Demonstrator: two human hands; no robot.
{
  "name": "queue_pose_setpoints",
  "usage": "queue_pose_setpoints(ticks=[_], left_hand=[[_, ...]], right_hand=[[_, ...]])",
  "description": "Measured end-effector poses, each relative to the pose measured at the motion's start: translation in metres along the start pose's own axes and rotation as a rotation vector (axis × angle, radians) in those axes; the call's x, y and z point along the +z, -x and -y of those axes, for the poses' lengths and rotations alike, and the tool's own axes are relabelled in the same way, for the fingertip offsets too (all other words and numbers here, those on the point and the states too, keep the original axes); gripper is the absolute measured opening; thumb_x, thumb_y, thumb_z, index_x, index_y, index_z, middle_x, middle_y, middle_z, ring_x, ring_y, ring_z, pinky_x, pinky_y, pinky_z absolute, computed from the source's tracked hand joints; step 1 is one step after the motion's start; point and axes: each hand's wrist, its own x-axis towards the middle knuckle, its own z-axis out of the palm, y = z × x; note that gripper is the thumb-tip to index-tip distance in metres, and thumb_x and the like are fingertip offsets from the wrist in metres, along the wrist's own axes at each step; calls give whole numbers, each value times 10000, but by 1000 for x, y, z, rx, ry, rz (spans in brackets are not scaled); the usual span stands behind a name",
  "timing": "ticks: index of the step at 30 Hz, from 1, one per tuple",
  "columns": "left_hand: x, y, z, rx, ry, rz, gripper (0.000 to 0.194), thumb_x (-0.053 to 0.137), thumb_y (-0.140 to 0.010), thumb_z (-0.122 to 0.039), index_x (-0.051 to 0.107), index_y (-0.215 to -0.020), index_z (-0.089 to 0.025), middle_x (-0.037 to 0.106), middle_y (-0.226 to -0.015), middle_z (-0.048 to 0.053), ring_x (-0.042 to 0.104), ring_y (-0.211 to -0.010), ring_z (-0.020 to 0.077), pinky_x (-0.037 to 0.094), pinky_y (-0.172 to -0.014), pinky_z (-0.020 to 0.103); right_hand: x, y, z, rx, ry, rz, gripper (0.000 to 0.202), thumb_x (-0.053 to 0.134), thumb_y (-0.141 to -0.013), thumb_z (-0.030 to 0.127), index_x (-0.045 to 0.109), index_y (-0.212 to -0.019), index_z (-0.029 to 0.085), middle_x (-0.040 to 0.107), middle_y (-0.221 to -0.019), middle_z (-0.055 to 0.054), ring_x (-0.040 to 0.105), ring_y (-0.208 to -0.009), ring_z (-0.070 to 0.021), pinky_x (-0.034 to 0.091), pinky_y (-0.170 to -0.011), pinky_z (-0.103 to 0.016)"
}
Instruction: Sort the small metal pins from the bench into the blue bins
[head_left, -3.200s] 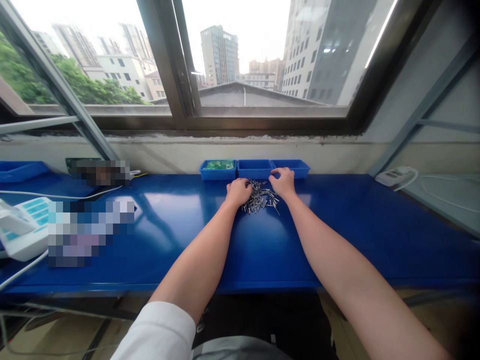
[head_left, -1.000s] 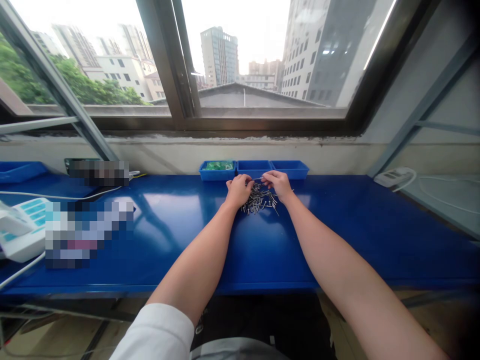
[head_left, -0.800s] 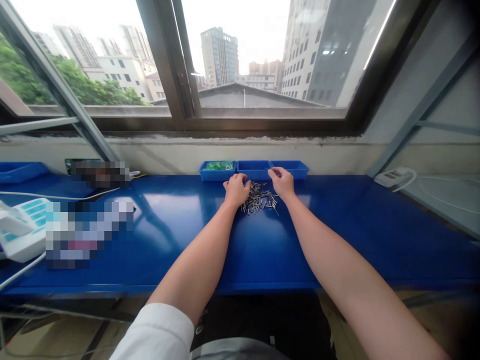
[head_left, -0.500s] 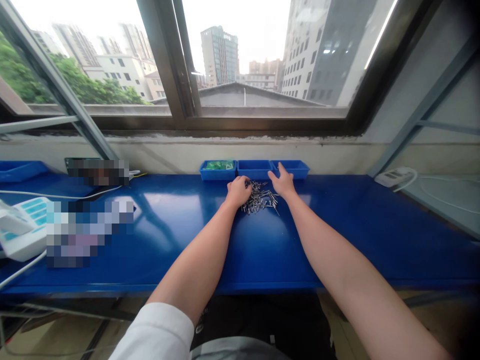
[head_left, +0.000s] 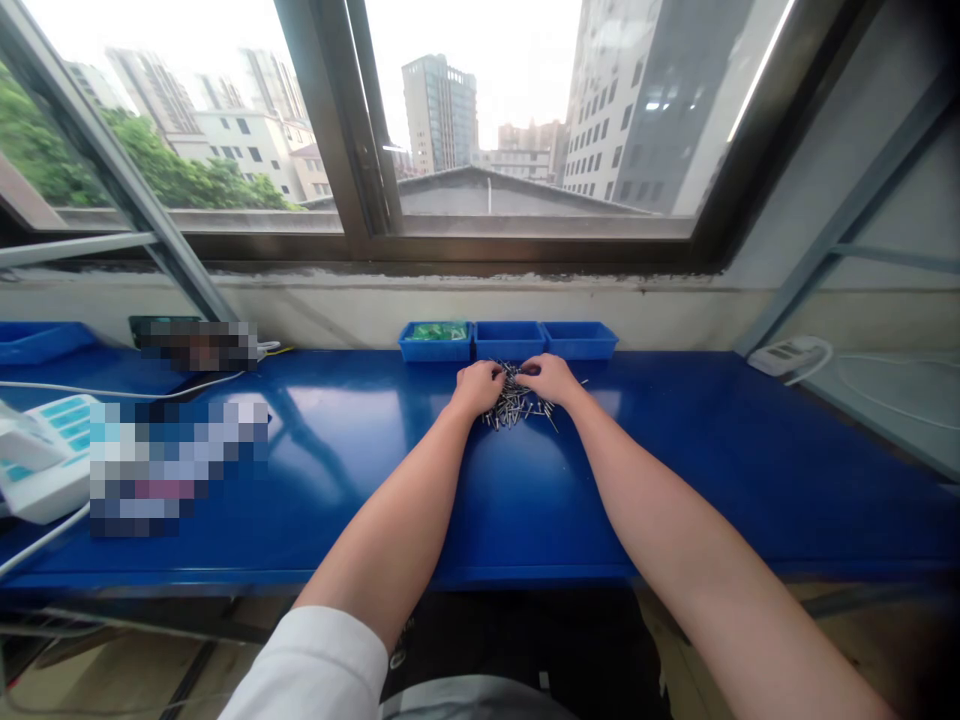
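Note:
A loose pile of several metal screws (head_left: 511,408) lies on the blue table (head_left: 525,500). My left hand (head_left: 478,386) rests at the pile's left side, fingers curled; what they hold, if anything, is too small to see. At the pile's upper right is my right hand (head_left: 549,379), its fingers bent down over the screws, and whether they grip one is hidden. Behind the pile stand three blue bins in a row: the left bin (head_left: 435,350) contains green packets (head_left: 441,331), while the middle bin (head_left: 510,342) and right bin (head_left: 581,342) show no contents.
At the left are a white device with light-blue panels (head_left: 56,450), cables, blurred items and another blue tray (head_left: 41,345). A white power strip (head_left: 787,354) lies at the right by the metal frame. A window and wall rise behind the table.
My right hand has moved down from the right bin's front edge to the screws, and its spread fingers have curled. My left hand has barely moved at the pile.

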Motion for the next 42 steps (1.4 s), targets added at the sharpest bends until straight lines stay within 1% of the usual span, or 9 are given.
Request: queue_pose_setpoints(ticks=[3, 7, 10, 14, 21, 24, 29, 37, 42], left_hand=[[-1, 0, -1, -25, 11, 12, 280, 466, -884, -343, 682, -1020, -229, 689, -1095, 57, 608, -1023, 231, 447, -911, 330], [0, 0, 0, -27, 45, 21, 269, 481, -882, -331, 680, -1031, -226, 691, -1095, 56, 612, -1022, 224, 452, -909, 319], [1, -1, 1, -9, 75, 8, 259, 484, -881, -321, 684, -1015, -225, 695, -1084, 55, 618, -1007, 222, 459, -901, 317], [3, -1, 3, 9, 105, -9, 250, 491, -875, -309, 689, -996, -215, 699, -1064, 61, 622, -999, 228, 464, -898, 320], [1, 1, 1, 14, 111, -16, 237, 498, -874, -293, 687, -990, -210, 700, -1055, 61, 621, -1000, 228, 465, -908, 320], [0, 1, 1, 6, 116, -18, 217, 503, -869, -290, 684, -960, -209, 704, -1023, 61, 627, -964, 224, 475, -878, 318], [1, 0, 2, 8, 118, -24, 199, 503, -864, -296, 676, -879, -199, 708, -947, 66, 630, -893, 227, 482, -817, 322], [4, -2, 4, -3, 103, -13, 210, 511, -859, -312, 683, -874, -192, 708, -943, 75, 628, -897, 225, 469, -821, 305], [4, -2, 4, 17, 99, -17, 216, 506, -854, -310, 688, -863, -194, 707, -939, 71, 630, -890, 224, 467, -825, 308]], right_hand=[[1, 2, 3, -37, 21, 96, 215, 648, -741, 324, 744, -873, 184, 716, -970, -76, 633, -943, -234, 461, -852, -298], [0, 4, 6, -40, -8, 125, 148, 620, -769, 268, 749, -781, 197, 731, -836, -42, 654, -800, -198, 474, -745, -267], [-1, 4, 7, -57, -20, 129, 128, 638, -753, 264, 748, -750, 199, 733, -833, -37, 654, -788, -192, 473, -727, -256], [-1, 4, 6, -80, -45, 140, 114, 674, -709, 254, 750, -772, 196, 732, -871, -36, 654, -818, -194, 472, -731, -247], [-1, 3, 6, -93, -6, 138, 116, 644, -740, 247, 746, -753, 193, 733, -876, -40, 653, -828, -194, 470, -751, -256], [0, 4, 6, -94, -27, 118, 115, 644, -733, 236, 744, -772, 195, 732, -873, -34, 654, -826, -189, 472, -756, -255], [2, 5, 5, -80, -53, 116, 139, 644, -736, 240, 743, -827, 205, 733, -865, -21, 657, -807, -170, 477, -744, -238], [2, 3, 7, -66, 30, 112, 148, 609, -764, 261, 735, -761, 184, 732, -852, -47, 652, -789, -176, 458, -704, -227], [5, 1, 9, 16, 73, 139, 147, 606, -748, 267, 726, -744, 182, 728, -809, -56, 646, -763, -179, 431, -652, -220]])
